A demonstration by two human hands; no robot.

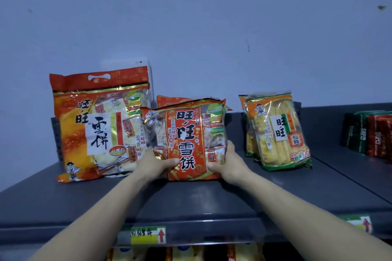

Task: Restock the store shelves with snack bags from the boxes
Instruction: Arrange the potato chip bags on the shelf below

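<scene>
A red and orange snack bag (186, 137) with large black characters stands upright on the dark grey top shelf (212, 199), in the middle. My left hand (157, 162) grips its lower left corner and my right hand (228, 164) grips its lower right corner. Another bag of the same kind (169, 99) peeks out behind it. A bigger orange bag with a carry handle (95, 125) stands just to its left, touching it.
Yellow and green rice cracker bags (277, 131) stand to the right with a gap between. Dark green and red packs (369, 133) sit at the far right. Price labels (148, 235) line the shelf's front edge. More bags show on the shelf below (191, 253). A plain wall rises behind.
</scene>
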